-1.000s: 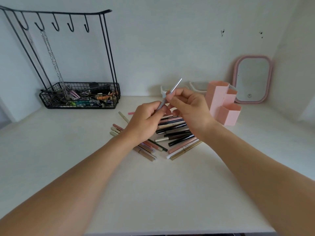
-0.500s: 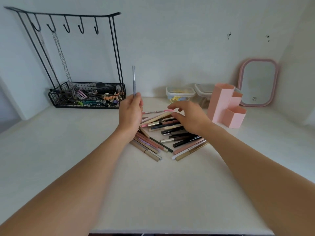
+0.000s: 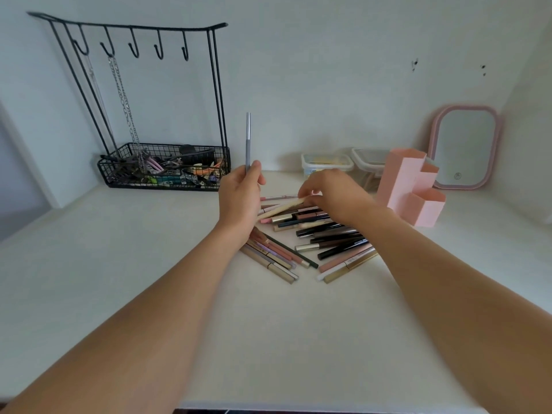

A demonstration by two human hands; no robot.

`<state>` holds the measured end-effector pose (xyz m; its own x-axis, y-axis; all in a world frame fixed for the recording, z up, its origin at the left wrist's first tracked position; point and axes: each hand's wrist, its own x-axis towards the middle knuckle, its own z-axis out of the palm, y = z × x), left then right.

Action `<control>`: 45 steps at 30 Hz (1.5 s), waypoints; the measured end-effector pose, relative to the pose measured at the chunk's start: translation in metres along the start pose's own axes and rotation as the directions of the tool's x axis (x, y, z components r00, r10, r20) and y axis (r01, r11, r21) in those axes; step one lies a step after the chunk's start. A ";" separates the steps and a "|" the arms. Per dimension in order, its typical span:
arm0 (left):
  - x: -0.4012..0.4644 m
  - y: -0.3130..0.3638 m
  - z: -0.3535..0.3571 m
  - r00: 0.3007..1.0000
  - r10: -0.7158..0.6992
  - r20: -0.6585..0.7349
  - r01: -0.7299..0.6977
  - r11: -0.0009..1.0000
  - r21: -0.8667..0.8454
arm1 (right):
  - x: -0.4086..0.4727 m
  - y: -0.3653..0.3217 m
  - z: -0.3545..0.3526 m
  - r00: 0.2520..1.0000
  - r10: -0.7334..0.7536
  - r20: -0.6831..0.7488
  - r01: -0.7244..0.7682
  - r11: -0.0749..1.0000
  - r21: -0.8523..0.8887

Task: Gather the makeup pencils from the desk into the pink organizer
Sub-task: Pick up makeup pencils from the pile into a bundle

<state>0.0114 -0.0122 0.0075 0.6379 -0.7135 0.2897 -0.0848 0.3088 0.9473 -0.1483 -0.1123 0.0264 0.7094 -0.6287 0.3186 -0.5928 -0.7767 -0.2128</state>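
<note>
- Left hand [image 3: 240, 198]: raised above desk [image 3: 119, 279], fingers curled round lower end of grey pencil [image 3: 248, 141], held upright, clear of the heap.
- Right hand [image 3: 334, 195]: lowered onto far side of pencil pile [image 3: 313, 234], fingertips pinching one end of beige pencil [image 3: 282, 209], which lies slanted across the others.
- Pink organizer [image 3: 409, 186]: standing just right of the pile, near the right wrist, three stepped open-top compartments; contents not visible.
- Handling, judged: pencils light, rigid, slim; smooth barrels likely slippery and prone to roll when the heap is disturbed.
- Grip point, judged: mid-barrel pinch steadier than an end hold; caps possibly loose, so best avoided.
- Risk, judged: lifting a crossed pencil likely to scatter its neighbours; tall narrow compartments call for end-first entry.
</note>
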 end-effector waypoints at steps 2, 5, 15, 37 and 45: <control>0.000 0.002 -0.001 0.999 0.005 -0.043 -0.006 1.000 -0.029 | -0.004 0.004 -0.011 0.998 -0.011 -0.066 0.012 1.000 0.018; 0.000 0.007 -0.001 0.996 -0.009 -0.086 -0.002 0.992 -0.129 | -0.016 0.014 -0.030 0.979 0.086 -0.183 -0.054 0.984 0.171; -0.013 0.008 0.017 0.936 -0.064 0.347 0.178 0.935 -0.308 | -0.022 -0.041 0.005 0.962 0.258 0.090 -0.133 0.157 0.978; 0.002 0.010 -0.004 0.993 -0.084 0.081 0.081 0.996 0.046 | -0.026 -0.012 -0.016 0.989 -0.024 0.144 -0.014 0.965 0.261; 0.010 0.006 -0.010 0.993 -0.103 -0.048 0.109 0.986 0.124 | -0.034 -0.064 0.002 0.995 -0.085 0.048 0.064 0.941 0.334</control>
<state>0.0247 -0.0112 0.0147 0.6791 -0.7107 0.1834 -0.1089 0.1495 0.9827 -0.1339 -0.0414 0.0270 0.7746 -0.5618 0.2907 -0.3850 -0.7833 -0.4880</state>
